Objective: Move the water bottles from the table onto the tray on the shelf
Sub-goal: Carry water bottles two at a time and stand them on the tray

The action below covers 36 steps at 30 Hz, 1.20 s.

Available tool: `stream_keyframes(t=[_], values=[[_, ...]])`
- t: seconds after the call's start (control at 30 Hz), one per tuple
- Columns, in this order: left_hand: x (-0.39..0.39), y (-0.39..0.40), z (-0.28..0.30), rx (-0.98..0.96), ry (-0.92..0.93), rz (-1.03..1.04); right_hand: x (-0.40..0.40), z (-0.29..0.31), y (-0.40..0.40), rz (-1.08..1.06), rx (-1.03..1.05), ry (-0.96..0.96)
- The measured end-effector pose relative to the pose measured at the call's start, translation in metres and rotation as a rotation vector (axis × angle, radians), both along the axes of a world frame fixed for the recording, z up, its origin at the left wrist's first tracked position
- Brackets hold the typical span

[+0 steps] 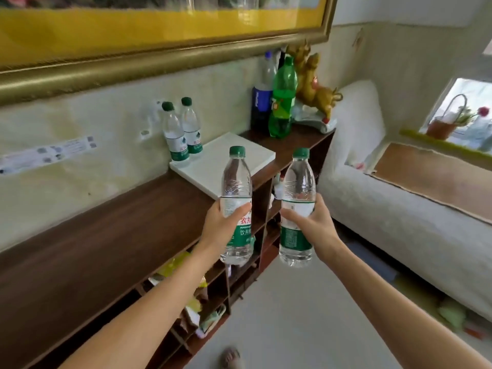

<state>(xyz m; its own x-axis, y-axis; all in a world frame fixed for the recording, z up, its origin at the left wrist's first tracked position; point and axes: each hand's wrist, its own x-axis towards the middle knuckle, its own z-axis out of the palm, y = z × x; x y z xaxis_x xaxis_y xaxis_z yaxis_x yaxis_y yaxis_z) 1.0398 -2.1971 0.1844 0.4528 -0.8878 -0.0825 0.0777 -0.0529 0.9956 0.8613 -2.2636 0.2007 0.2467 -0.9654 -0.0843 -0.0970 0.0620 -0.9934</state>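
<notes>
My left hand (223, 222) grips a clear water bottle (236, 182) with a green cap and green label, held upright in the air. My right hand (314, 225) grips a second, matching water bottle (297, 187), also upright, just to the right of the first. Both bottles hover in front of the shelf's front edge, below the white tray (226, 161). The tray lies on the dark wooden shelf top (119, 230). Two more green-capped water bottles (174, 134) (191, 126) stand side by side at the tray's far left corner, against the wall.
A tall green soda bottle (283, 99) and a blue-labelled bottle (262, 94) stand behind the tray, beside a golden figurine (314, 86). A framed picture (159, 49) hangs above. A white-covered sofa (386, 198) sits to the right. Open compartments under the shelf hold clutter (191, 302).
</notes>
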Motion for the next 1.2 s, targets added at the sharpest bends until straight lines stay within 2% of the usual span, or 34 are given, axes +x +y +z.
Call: stream_keyframes(t=[0.33,0.67,0.93,1.2], values=[[0.120,-0.169,0.007,-0.092,-0.047,0.209,0.128,0.005,-0.184,0.228,-0.037,-0.002],[0.167,-0.230,-0.012,-0.078,-0.095,0.556,0.235,-0.007,-0.313,0.582,-0.050,0.057],[0.166,-0.248,-0.029,-0.021,-0.089,0.815,0.283,-0.015,-0.357,0.899,-0.063,0.027],[0.179,-0.248,-0.038,0.094,-0.143,0.758,0.299,-0.033,-0.359,0.977,-0.149,0.088]])
